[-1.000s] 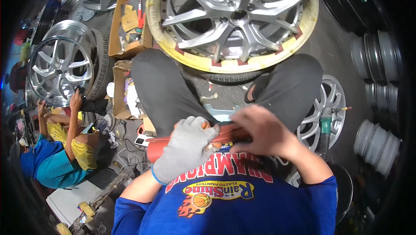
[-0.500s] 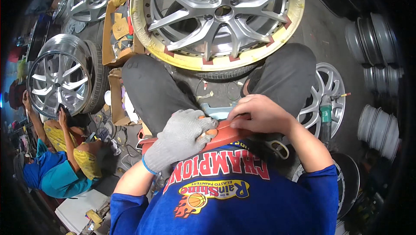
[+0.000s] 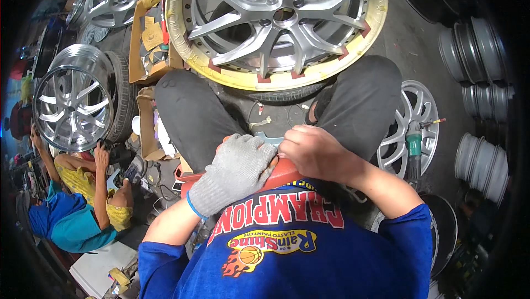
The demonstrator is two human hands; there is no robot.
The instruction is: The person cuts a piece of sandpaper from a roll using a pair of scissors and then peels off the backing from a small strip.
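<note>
A reddish-brown sheet (image 3: 284,173) lies across my lap, against my shirt. My left hand (image 3: 236,162), in a grey knit glove, is closed over it; the glove hides much of the sheet. Bare and curled, my right hand (image 3: 316,154) pinches the sheet close beside the gloved fingers; its fingertips are partly hidden. A light blue-grey piece (image 3: 268,138) shows just beyond both hands. Ahead of my knees a large silver spoked wheel (image 3: 266,51) rests on a tyre (image 3: 284,96). Yellow covering (image 3: 190,59) wraps its rim, with small red-brown pieces (image 3: 264,79) set between spokes and rim.
Cardboard boxes (image 3: 134,59) stand left of my leg. A green power tool (image 3: 414,144) lies on a silver wheel (image 3: 393,153) at right. More rims (image 3: 481,161) line the far right. At left, another person (image 3: 77,219) sits by a polished wheel (image 3: 73,108).
My left hand has turned over the sheet and shifted slightly toward my right hand. My right hand has moved left, and its fingers have closed in. The other person's hand has shifted beside their wheel.
</note>
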